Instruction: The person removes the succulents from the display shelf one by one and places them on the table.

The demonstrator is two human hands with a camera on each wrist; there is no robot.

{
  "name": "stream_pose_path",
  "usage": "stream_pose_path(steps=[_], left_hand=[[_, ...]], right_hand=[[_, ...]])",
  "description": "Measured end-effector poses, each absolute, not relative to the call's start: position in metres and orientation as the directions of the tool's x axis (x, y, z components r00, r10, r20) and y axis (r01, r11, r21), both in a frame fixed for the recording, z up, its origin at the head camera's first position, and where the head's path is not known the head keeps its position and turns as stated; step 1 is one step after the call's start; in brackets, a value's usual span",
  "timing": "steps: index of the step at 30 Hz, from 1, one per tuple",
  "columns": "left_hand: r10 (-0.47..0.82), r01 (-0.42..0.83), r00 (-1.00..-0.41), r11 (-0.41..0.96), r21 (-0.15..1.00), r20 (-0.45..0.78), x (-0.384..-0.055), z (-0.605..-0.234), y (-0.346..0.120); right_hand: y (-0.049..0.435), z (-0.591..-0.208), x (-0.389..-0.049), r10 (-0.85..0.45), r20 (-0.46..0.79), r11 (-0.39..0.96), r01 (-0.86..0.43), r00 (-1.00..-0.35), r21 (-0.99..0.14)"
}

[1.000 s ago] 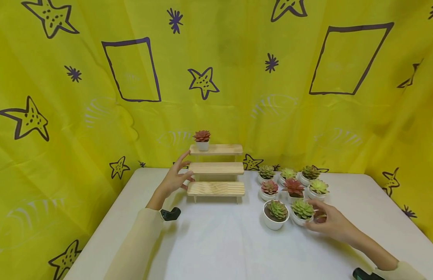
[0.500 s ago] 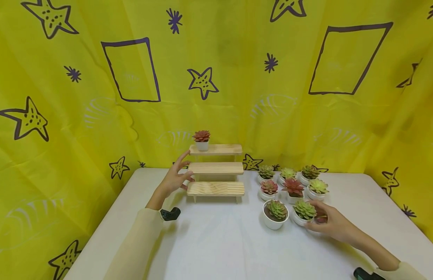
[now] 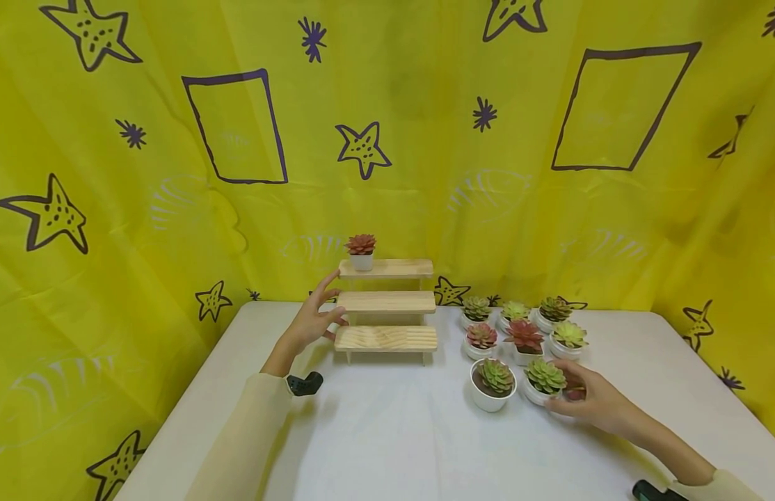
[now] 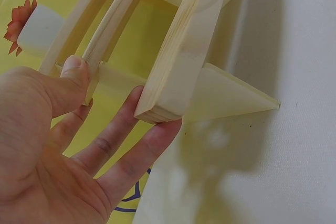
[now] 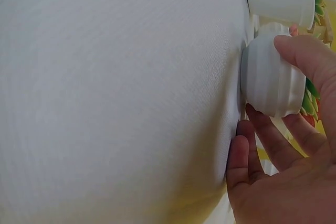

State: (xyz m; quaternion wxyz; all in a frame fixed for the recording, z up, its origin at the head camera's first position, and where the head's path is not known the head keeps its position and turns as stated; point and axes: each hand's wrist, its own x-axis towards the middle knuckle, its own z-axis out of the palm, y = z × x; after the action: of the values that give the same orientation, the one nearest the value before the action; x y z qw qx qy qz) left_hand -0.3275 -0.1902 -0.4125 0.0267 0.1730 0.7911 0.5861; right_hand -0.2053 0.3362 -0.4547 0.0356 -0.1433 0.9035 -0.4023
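In the head view, my left hand (image 3: 312,319) holds the left end of a three-step wooden stand (image 3: 386,339). Seen from the left wrist, the thumb (image 4: 73,74) lies at the middle step's end, while two fingers touch the lowest step (image 4: 176,72). A red succulent in a white square pot (image 3: 362,261) stands on the top step, at its left. On the right, my right hand (image 3: 597,398) grips a green succulent in a ribbed white pot (image 3: 542,379), thumb and fingers around the pot (image 5: 270,74). The pot appears upright, at table level.
Several potted succulents crowd the table's right side: a green one in a plain white pot (image 3: 490,390), a pink one (image 3: 481,341), a dark red one (image 3: 524,339) and a light green one (image 3: 569,338). A yellow patterned curtain (image 3: 412,209) hangs behind the white table (image 3: 375,431).
The green succulent in my right hand has tipped or shifted slightly to the right since a second ago. My left hand stays on the stand.
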Motion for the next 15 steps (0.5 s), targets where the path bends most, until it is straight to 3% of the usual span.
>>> stream_pose_path(steps=[15], left_hand=[[0.296, 0.226, -0.944, 0.245, 0.943, 0.15, -0.326, -0.412, -0.19]], right_hand=[[0.342, -0.429, -0.207, -0.426, 0.124, 0.566, -0.371, -0.896, -0.736]])
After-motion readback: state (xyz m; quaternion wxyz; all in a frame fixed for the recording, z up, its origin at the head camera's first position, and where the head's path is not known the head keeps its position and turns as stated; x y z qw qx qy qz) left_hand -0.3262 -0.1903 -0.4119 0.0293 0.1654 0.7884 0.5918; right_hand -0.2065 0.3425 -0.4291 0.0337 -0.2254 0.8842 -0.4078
